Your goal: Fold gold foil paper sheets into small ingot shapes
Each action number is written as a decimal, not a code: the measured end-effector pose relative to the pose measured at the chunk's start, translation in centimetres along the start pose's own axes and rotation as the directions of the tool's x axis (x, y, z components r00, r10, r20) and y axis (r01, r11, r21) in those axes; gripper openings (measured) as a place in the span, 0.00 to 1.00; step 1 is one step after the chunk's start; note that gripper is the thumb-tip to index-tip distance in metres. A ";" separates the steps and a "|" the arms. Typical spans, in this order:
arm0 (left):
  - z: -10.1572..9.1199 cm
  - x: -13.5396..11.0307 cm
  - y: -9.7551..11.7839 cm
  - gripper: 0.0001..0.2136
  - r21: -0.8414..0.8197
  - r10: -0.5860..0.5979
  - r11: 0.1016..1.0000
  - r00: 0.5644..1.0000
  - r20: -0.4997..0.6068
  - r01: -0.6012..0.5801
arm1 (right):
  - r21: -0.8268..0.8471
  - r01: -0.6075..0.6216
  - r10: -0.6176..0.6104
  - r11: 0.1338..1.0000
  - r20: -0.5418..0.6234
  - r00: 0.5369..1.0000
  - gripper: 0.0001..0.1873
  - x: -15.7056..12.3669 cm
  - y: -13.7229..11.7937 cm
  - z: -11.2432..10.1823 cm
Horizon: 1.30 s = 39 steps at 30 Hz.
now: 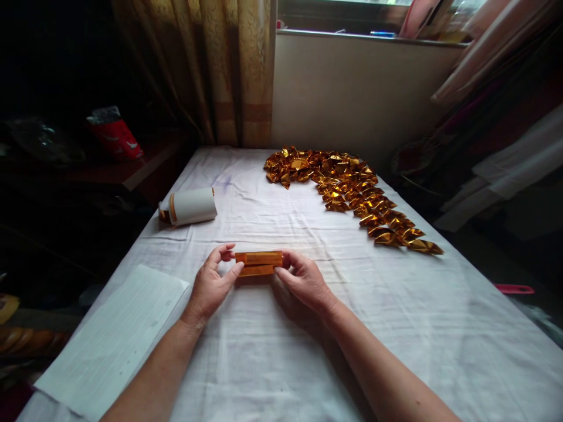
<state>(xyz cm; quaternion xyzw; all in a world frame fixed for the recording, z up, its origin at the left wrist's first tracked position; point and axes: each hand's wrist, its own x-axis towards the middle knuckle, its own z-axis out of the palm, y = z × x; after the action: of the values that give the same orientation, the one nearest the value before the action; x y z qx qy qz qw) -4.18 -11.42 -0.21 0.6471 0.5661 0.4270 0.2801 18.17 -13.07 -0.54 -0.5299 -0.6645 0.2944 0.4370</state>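
Pinching a seemingly folded gold strip (258, 264) right of the white roll (193, 206), fingers of left hand (213, 282) and right hand (305, 281).

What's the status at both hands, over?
Left hand and right hand: holding opposite ends of folded gold foil. Foil crosswise between them. White tube beyond left hand, apparently not obstructing.
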 end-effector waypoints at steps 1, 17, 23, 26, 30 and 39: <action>-0.1 -0.1 0.3 0.19 0.039 0.064 0.997 0.994 -0.090 -0.061 | 0.027 -0.005 0.006 1.000 -0.035 0.999 0.14 0.1 0.0 -0.1; 1.2 -2.3 2.7 0.18 0.068 0.288 0.953 0.954 0.084 -0.294 | -0.088 0.208 -0.220 0.974 -0.168 0.961 0.08 -0.2 -3.8 1.7; 1.1 -2.0 2.6 0.14 -0.017 0.117 0.993 0.993 0.034 -0.116 | -0.194 0.318 -0.331 0.928 -0.036 0.943 0.11 -0.2 -3.9 2.2; 1.1 -1.7 2.1 0.13 -0.015 0.076 0.997 0.997 -0.033 -0.077 | -0.288 0.330 -0.369 0.899 -0.094 0.925 0.13 0.0 -3.4 1.8; 0.6 -1.4 1.8 0.10 0.028 0.230 0.973 0.972 -0.054 -0.229 | -0.467 0.241 -0.380 0.851 -0.231 0.896 0.26 0.5 -2.6 0.2; 0.2 -1.2 1.5 0.12 0.256 0.518 0.820 0.854 0.048 -0.512 | -0.593 0.485 -0.536 0.643 0.105 0.838 0.10 0.1 -1.6 -1.9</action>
<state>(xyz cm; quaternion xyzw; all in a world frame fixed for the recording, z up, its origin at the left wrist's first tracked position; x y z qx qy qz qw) -3.30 -12.86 0.69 0.8016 0.4245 0.4167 0.0606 19.16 -13.53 1.72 -0.4418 -0.8261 -0.0873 0.3386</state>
